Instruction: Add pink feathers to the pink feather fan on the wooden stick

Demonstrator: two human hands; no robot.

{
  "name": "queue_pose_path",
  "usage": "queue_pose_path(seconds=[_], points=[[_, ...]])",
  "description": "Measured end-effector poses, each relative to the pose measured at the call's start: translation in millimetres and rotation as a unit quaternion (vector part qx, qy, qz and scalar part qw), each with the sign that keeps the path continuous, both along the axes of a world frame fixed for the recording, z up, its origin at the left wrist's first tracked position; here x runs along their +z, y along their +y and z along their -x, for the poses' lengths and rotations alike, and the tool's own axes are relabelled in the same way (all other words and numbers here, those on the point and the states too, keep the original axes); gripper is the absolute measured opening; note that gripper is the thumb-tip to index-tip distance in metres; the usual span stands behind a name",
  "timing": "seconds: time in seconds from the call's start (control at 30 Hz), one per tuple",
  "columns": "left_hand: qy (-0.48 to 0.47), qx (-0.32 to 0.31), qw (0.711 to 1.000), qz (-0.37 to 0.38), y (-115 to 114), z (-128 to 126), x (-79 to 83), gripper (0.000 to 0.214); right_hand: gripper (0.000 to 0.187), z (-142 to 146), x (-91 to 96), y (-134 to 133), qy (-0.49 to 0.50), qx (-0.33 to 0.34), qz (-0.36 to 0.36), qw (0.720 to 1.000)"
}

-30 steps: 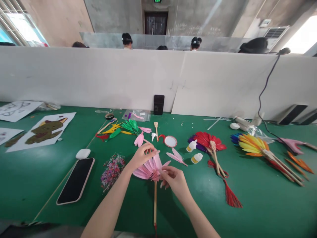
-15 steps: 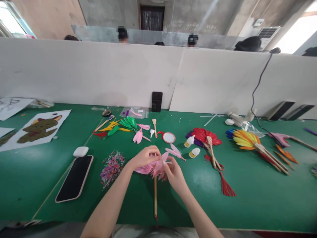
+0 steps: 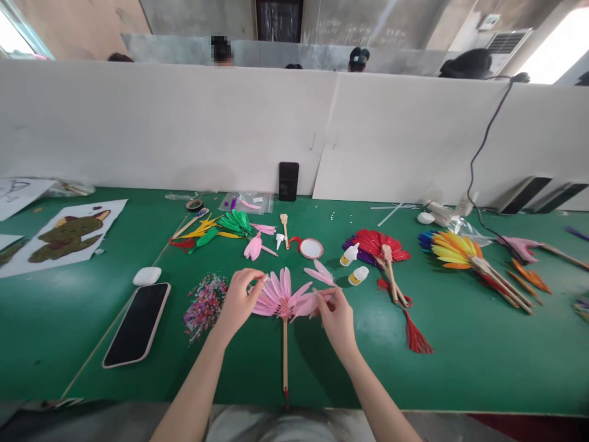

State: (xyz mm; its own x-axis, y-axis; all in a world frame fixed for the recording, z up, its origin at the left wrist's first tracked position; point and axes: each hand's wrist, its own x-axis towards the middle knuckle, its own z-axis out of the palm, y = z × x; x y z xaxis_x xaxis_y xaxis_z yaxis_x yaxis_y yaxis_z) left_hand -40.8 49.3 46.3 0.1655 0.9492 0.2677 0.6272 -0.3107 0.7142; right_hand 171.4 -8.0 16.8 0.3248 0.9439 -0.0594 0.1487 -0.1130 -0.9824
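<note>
A pink feather fan (image 3: pixel 284 296) with a wooden handle lies spread on the green table in front of me, its handle toward me. Beside its left feathers, my left hand (image 3: pixel 242 294) is closed in a pinch; whether anything is between the fingertips I cannot make out. On the other side, my right hand (image 3: pixel 338 314) pinches the outer tip of the fan's right feathers. Just beyond that hand lies a loose pair of pink feathers (image 3: pixel 321 274). Two small glue bottles (image 3: pixel 350 254) stand to the right of these feathers.
Left of the fan are a heap of coloured bits (image 3: pixel 205 307), a phone (image 3: pixel 137 325) and a white case (image 3: pixel 147 276). Green and yellow feathers (image 3: pixel 235 224) lie behind. A red feather fan (image 3: pixel 381 245) and a yellow-blue fan (image 3: pixel 455 250) rest to the right. A white partition (image 3: pixel 207 129) stands behind.
My hands have moved apart from over the middle of the fan to its two sides. The pink feathers now show spread open between them. The view has tilted slightly downward.
</note>
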Motion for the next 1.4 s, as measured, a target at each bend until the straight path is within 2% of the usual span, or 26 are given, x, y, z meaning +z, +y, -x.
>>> queue_pose_path(seconds=[0.17,0.4,0.7,1.07,1.27,1.4], points=[[0.017,0.052,0.998,-0.030,-33.5,5.0,-20.0,0.016,0.027,3.2,-6.2,-0.2,-0.136,-0.041,-0.023,0.990],[0.030,0.086,0.994,-0.052,-55.4,0.5,-24.1,0.013,0.024,8.7,-9.7,-0.5,-0.262,-0.053,-0.053,0.962],[0.104,0.090,0.985,-0.101,-58.3,-15.9,-29.4,0.020,0.022,8.6,-14.3,1.6,-0.279,-0.043,-0.052,0.958],[0.229,0.102,0.959,-0.135,-56.4,-58.6,-46.0,0.033,0.028,5.4,-13.4,3.9,-0.315,0.014,-0.021,0.949],[0.249,0.092,0.949,-0.167,-54.4,-62.3,-51.9,0.034,0.036,-4.6,-8.7,7.7,-0.324,0.030,0.016,0.945],[0.246,0.093,0.952,-0.156,-54.2,-61.8,-53.0,0.034,0.035,-19.7,-6.7,9.6,-0.299,-0.002,0.017,0.954]])
